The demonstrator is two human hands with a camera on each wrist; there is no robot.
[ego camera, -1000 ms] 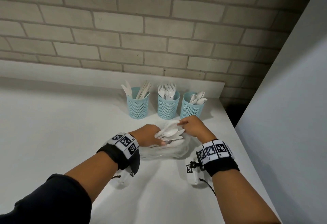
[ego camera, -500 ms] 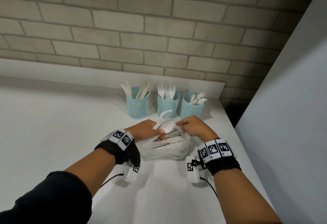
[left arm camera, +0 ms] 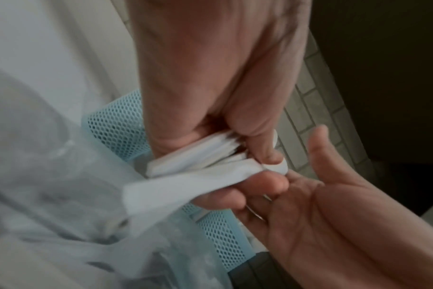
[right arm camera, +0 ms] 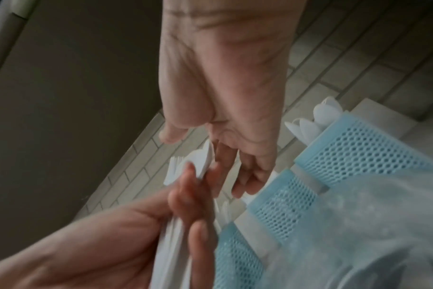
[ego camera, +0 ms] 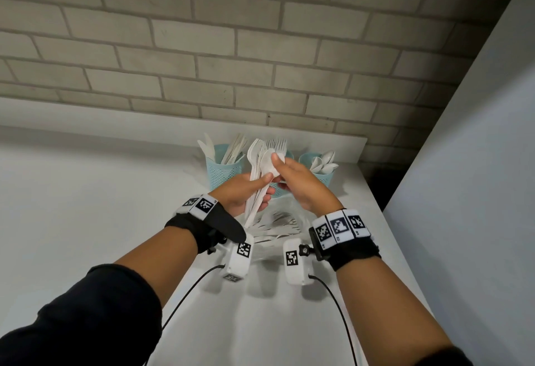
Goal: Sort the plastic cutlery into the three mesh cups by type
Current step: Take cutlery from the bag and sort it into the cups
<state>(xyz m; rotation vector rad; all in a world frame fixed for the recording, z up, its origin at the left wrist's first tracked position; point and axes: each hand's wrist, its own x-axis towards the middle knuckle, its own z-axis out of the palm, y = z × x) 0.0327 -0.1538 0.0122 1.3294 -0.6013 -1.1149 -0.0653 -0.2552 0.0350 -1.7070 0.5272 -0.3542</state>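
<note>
My left hand (ego camera: 260, 192) grips a bundle of white plastic cutlery (ego camera: 257, 174), spoons and forks with heads up, held in the air before the cups; their handles (left arm camera: 198, 156) show in its fist. My right hand (ego camera: 286, 174) is at the bundle's top, thumb and fingers either side of a spoon bowl (right arm camera: 200, 158), with a gap to the thumb in the right wrist view. Three blue mesh cups stand at the wall: the left cup (ego camera: 224, 170) holds knives and the right cup (ego camera: 320, 173) spoons. The middle cup (ego camera: 288, 153) holds forks and is mostly hidden by my hands.
A clear plastic bag (ego camera: 278, 228) with more white cutlery lies on the white counter (ego camera: 86, 206) just under my hands. A brick wall (ego camera: 260, 61) rises behind the cups. The counter's right edge (ego camera: 405, 264) runs close beside my right arm.
My left hand has lifted the bundle out of the bag and raised it in front of the cups. My right hand has left the bag and come up to the bundle's top.
</note>
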